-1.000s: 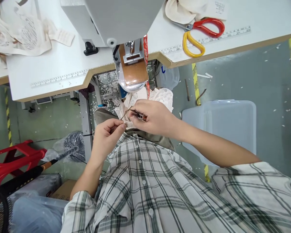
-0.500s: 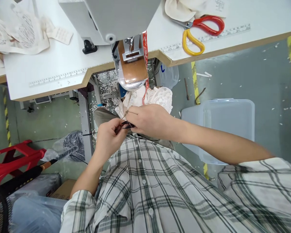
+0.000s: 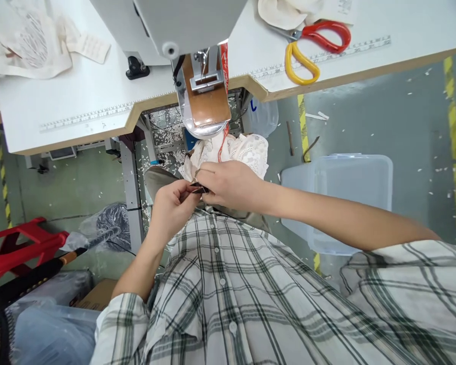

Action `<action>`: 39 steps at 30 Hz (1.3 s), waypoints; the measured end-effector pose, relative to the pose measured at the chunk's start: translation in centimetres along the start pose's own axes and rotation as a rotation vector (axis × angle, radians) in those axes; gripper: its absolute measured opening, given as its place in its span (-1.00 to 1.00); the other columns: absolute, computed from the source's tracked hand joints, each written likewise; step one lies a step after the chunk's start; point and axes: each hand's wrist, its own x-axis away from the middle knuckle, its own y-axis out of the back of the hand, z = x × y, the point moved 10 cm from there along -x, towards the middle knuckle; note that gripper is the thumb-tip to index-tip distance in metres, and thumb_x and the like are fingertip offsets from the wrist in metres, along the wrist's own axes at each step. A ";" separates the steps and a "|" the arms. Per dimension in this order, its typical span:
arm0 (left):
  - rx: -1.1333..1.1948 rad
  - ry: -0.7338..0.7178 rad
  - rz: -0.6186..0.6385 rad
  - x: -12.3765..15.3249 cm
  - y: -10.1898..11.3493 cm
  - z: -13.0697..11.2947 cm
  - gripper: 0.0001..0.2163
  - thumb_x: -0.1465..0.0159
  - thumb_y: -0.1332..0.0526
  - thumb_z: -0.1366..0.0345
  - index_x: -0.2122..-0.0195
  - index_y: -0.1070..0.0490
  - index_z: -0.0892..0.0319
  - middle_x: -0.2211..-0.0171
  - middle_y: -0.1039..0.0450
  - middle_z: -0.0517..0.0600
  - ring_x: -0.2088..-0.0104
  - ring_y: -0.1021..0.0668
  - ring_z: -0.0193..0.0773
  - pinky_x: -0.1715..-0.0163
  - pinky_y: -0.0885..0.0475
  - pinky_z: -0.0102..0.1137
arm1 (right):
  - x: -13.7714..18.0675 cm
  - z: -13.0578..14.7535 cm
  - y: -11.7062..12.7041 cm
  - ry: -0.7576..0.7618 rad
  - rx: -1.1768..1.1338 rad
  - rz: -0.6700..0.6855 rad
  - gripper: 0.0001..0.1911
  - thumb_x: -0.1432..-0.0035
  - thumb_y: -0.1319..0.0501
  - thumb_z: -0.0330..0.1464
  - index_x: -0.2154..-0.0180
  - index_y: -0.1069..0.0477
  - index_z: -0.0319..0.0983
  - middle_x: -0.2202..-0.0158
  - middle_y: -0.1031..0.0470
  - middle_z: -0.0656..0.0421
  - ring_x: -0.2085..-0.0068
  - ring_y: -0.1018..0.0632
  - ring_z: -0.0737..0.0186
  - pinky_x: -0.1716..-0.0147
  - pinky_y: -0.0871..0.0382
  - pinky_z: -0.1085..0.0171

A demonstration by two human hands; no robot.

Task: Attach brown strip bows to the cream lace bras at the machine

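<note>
Close in front of my shirt, both hands meet over my lap. My left hand (image 3: 175, 205) pinches a small dark, thin, pointed piece (image 3: 199, 188) between thumb and fingers; its exact kind is too small to tell. Touching the other end of it, my right hand (image 3: 231, 186) is closed with its fingers curled, and part of the piece is hidden there. White lace fabric (image 3: 251, 152) lies bunched just beyond my right hand, below the sewing machine's bed (image 3: 209, 109). A red strip (image 3: 222, 144) hangs from the machine down to that fabric.
Scissors (image 3: 304, 61) with red and yellow handles lie on the white table (image 3: 79, 101), right of the machine head (image 3: 171, 25). Lace garments (image 3: 34, 45) rest at left. A clear plastic bin (image 3: 349, 197) stands right, a red stool (image 3: 23, 248) left.
Both hands stay together at almost the same spot, with the dark piece turned slightly and less of it showing. The whole view has shifted a little.
</note>
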 end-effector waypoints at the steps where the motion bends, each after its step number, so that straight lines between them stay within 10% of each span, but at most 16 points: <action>1: 0.036 0.010 0.015 0.0 -0.1 0.1 -0.88 -0.19 -0.27 0.30 0.44 -0.47 0.22 0.58 -0.32 -0.12 0.55 -0.27 -0.41 0.56 -0.12 -0.48 | -0.1 -0.3 -0.1 -0.007 -0.017 0.003 -0.83 -0.26 -0.18 -0.33 0.24 -0.45 -0.32 0.30 -0.47 0.07 0.39 -0.39 0.24 0.47 0.08 0.26; 15: 0.329 0.019 -0.071 0.3 1.8 1.4 -0.85 -0.19 -0.42 0.19 0.32 -0.64 0.16 0.53 -0.45 -0.07 0.54 -0.31 -0.42 0.53 -0.19 -0.47 | 1.6 -4.8 0.8 -0.323 -0.488 -0.143 -0.76 -0.32 -0.06 -0.21 0.24 -0.32 -0.25 0.35 -0.47 0.13 0.37 -0.45 0.22 0.39 -0.17 0.28; 20: 0.376 0.024 -0.080 0.4 1.7 1.6 -0.84 -0.17 -0.43 0.18 0.30 -0.66 0.15 0.53 -0.47 -0.06 0.54 -0.32 -0.42 0.52 -0.21 -0.47 | 3.0 -3.4 1.3 -0.270 -0.502 -0.227 -0.66 -0.38 0.09 -0.15 0.01 -0.20 -0.25 0.13 -0.53 0.01 0.27 -0.56 0.11 0.35 -0.32 0.22; 39: 0.288 0.019 -0.102 0.9 1.9 0.6 -0.84 -0.17 -0.43 0.19 0.30 -0.66 0.15 0.43 -0.58 -0.02 0.47 -0.45 -0.37 0.47 -0.33 -0.48 | 2.4 -0.8 0.9 -0.134 -0.413 -0.205 -0.76 -0.43 0.04 -0.27 0.06 -0.25 -0.30 0.34 -0.54 0.10 0.43 -0.52 0.20 0.46 -0.16 0.31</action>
